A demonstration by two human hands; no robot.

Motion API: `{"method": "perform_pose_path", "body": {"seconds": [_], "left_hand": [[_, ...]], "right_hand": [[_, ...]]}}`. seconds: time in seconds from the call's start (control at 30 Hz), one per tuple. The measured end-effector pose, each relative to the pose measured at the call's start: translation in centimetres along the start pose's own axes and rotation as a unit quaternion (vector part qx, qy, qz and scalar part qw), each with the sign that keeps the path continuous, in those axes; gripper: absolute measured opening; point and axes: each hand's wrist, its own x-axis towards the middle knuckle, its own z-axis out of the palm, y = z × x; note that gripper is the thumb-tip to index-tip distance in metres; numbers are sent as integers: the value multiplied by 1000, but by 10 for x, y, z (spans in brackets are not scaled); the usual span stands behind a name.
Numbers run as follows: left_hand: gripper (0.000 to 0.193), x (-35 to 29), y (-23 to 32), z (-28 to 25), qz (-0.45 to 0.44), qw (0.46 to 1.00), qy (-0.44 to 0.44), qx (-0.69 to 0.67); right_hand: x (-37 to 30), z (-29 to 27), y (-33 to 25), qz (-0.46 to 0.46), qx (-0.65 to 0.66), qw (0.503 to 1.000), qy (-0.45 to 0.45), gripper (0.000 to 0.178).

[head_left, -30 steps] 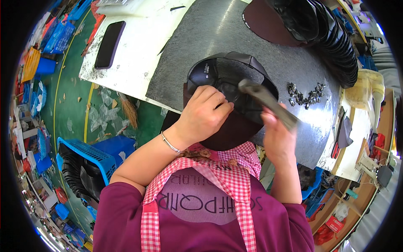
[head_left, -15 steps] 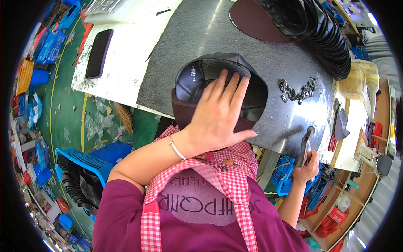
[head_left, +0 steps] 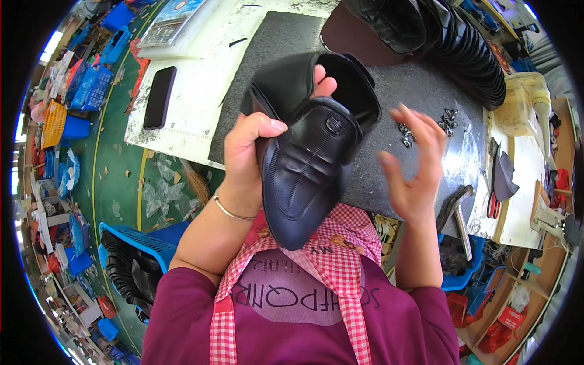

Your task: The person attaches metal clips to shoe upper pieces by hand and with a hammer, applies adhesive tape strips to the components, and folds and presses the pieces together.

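My left hand [head_left: 243, 146] grips a black leather shoe upper [head_left: 301, 176] at its side, thumb outside and fingertips showing through the opening. Its rounded toe points down toward my apron, and a small dark ornament [head_left: 334, 125] sits on the top of the vamp. To the right of the upper, my right hand [head_left: 418, 161] is raised with fingers apart and holds nothing. A hammer [head_left: 460, 219] lies at the front right edge of the bench, its handle jutting past the edge. Small shiny metal pieces [head_left: 450, 120] lie on the dark work mat [head_left: 277, 39], partly behind my right hand.
A long row of nested black uppers [head_left: 471, 61] takes up the far right of the bench. A phone [head_left: 160, 97] lies on the white left part. Red-handled pliers [head_left: 493, 205] and a yellowish container [head_left: 514, 106] are at right. A blue basket [head_left: 137, 234] of uppers stands at lower left.
My left hand has gone from lying flat on the upper to gripping it; the upper is lifted and turned, showing its outside. The right hand has let go of the hammer and moved inward.
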Motion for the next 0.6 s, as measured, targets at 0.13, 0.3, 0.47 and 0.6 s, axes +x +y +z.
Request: {"method": "perform_pose_path", "body": {"seconds": [0.13,0.3,0.47,0.6], "left_hand": [[79,-12,-4,-15,-4,997,44,-56],[69,-9,6,-23,-62,997,37,-29],[48,17,39,-26,61,958,47,276],[37,66,51,-12,275,772,-20,572]], "right_hand": [[28,35,-16,-1,69,993,-97,38],[22,46,-9,43,121,979,-156,19],[0,10,16,50,9,999,14,50],[-50,-60,95,198,-167,951,168,49]]}}
